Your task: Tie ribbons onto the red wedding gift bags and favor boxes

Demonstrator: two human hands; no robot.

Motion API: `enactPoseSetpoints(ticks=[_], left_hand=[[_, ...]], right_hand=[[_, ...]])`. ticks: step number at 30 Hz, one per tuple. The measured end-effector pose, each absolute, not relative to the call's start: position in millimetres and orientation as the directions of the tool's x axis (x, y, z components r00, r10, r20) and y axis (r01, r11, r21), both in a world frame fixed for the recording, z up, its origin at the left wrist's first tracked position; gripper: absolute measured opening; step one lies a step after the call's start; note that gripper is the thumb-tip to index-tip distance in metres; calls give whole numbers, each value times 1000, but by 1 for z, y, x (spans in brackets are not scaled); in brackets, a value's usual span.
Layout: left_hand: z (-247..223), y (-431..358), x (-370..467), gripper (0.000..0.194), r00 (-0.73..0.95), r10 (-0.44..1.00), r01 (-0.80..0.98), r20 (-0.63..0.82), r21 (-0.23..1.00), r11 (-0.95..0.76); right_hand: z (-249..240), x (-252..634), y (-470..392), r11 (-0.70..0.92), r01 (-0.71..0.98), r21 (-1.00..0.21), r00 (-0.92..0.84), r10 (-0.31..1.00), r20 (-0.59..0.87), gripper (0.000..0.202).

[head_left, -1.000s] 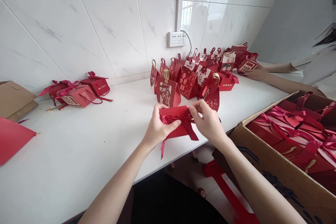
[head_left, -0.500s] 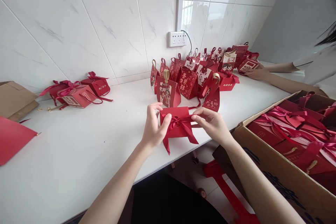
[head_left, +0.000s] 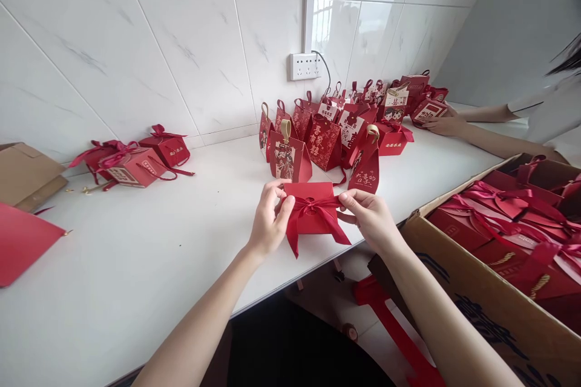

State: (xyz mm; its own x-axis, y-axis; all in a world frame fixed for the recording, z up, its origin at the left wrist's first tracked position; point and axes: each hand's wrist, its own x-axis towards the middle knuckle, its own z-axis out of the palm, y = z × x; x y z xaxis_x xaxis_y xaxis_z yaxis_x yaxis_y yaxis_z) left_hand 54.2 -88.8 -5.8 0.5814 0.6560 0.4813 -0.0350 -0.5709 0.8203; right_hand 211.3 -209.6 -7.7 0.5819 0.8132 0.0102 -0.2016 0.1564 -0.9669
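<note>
The red box [head_left: 312,225] is near the front edge of the desk [head_left: 190,284], long axis running left to right, its bow [head_left: 315,208] facing that edge and the ribbon tails [head_left: 293,236] pointing down. The left hand [head_left: 267,221] is clamped on the box's left end; the right hand [head_left: 371,219] pinches the bow's right side. Farther back, one bag [head_left: 363,170] reads "大喜的日子", a patterned bag [head_left: 321,144] "吾家有囍".

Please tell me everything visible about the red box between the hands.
The red box, seemingly smooth card, looks closed, its front towards us. A shiny ribbon crosses it, knotted, two tails hanging. The left hand holds its left side; the right hand pinches the ribbon's right part. It is near the table edge.
</note>
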Motion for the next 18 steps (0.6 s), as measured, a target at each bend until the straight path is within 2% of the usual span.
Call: enactPoseSetpoints(ticks=[11,15,16,18], left_hand=[[-10,-89,58,19,570,644,-59,511,807,-588],[-11,-84,57,23,578,658,-100,483,842,-531],[-11,-83,57,23,581,671,-108,461,860,-498],[-11,-83,57,25,585,690,-134,426,890,-436]], right_hand=[[-14,206,-205,194,-360,-913,585,809,-58,35],[-20,214,-212,208,-171,-963,553,830,81,38],[-21,216,-216,229,-88,-969,527,836,150,45],[-23,219,-224,267,113,-957,437,852,289,75]])
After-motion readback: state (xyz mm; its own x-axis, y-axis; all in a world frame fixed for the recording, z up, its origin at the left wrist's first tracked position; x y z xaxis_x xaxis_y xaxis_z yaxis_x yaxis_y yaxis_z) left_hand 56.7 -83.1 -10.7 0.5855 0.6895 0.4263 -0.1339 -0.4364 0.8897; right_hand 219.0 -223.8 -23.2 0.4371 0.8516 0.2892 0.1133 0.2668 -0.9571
